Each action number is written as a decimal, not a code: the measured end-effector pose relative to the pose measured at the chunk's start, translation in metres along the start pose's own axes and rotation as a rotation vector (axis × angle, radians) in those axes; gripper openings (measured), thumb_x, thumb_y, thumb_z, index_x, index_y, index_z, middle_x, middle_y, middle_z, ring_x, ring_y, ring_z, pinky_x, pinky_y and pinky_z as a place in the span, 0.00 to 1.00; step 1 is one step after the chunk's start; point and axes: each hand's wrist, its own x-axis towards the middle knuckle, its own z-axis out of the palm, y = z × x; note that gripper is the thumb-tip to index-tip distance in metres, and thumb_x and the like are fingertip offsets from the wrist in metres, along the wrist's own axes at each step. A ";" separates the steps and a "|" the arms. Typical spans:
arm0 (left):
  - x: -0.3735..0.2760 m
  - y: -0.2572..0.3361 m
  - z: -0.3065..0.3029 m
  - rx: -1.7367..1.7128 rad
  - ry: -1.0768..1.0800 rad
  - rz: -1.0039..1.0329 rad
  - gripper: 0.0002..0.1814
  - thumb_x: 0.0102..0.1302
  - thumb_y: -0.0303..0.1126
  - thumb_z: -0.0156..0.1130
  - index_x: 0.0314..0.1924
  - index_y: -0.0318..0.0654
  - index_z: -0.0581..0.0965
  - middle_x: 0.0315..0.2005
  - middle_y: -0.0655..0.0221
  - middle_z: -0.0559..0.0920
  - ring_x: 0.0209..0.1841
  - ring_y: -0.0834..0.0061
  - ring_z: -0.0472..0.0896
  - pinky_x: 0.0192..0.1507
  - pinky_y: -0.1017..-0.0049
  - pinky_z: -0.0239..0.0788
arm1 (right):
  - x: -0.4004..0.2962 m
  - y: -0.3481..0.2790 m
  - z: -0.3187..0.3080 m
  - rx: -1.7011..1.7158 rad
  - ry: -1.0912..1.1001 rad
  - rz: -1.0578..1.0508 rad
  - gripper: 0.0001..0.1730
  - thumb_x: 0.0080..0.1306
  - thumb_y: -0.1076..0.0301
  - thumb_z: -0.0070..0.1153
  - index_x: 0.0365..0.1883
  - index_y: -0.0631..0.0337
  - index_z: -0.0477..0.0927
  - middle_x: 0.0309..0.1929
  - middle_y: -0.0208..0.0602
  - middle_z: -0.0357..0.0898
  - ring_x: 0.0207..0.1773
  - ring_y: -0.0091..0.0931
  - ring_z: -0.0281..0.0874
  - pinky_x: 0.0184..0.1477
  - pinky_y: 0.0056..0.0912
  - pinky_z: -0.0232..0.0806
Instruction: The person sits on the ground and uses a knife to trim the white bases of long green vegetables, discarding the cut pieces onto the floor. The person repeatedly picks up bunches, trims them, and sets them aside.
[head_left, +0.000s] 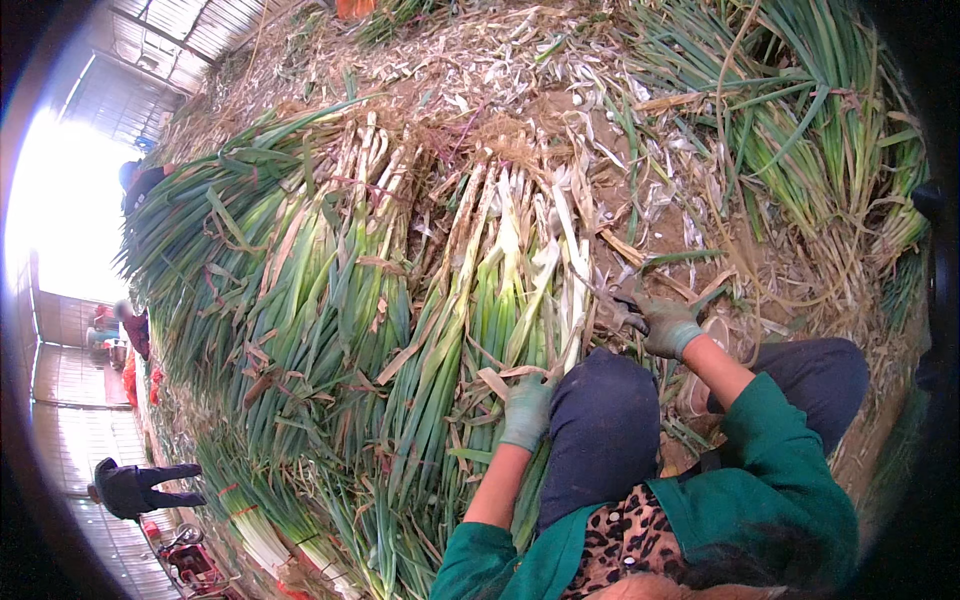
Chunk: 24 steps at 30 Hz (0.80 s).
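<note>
Long green onions (480, 300) lie in a thick row before me, roots away from me and green leaves towards me. My left hand (527, 409), in a pale green work glove, is closed around the leafy part of an onion beside my knee. A pale, bare shank (576, 300) runs up from that hand. My right hand (667, 326), gloved with dark fingertips, is to the right of the shank. Its fingers pinch a brownish, dry outer leaf (609, 301) that reaches towards the shank; the exact grip is blurred.
Peeled skins (517, 64) litter the earth floor. More onions (832, 142) are heaped at right. Banded bundles (255, 529) lie at lower left. A person (142, 487) stands at left; other people (137, 330) are farther off. My bent knee (604, 435) rises between my hands.
</note>
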 end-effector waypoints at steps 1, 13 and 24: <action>0.001 0.001 -0.008 0.072 -0.022 0.012 0.26 0.61 0.28 0.56 0.62 0.50 0.73 0.40 0.57 0.80 0.39 0.57 0.81 0.39 0.60 0.73 | -0.002 -0.011 -0.003 -0.006 -0.109 -0.058 0.37 0.57 0.55 0.61 0.63 0.52 0.64 0.47 0.53 0.80 0.48 0.46 0.80 0.47 0.48 0.73; 0.004 0.002 -0.005 -0.489 0.351 -0.177 0.18 0.61 0.36 0.63 0.53 0.51 0.77 0.35 0.64 0.81 0.33 0.59 0.81 0.36 0.64 0.73 | 0.029 -0.013 -0.011 -0.060 -0.002 -0.034 0.27 0.60 0.56 0.58 0.56 0.55 0.71 0.47 0.51 0.80 0.48 0.46 0.80 0.48 0.49 0.72; 0.078 0.059 -0.082 0.175 0.153 -0.115 0.21 0.60 0.36 0.61 0.54 0.43 0.76 0.40 0.58 0.82 0.40 0.57 0.83 0.42 0.59 0.74 | 0.030 -0.021 0.000 -0.137 -0.122 -0.051 0.27 0.59 0.53 0.60 0.54 0.56 0.73 0.49 0.50 0.79 0.48 0.46 0.80 0.47 0.49 0.74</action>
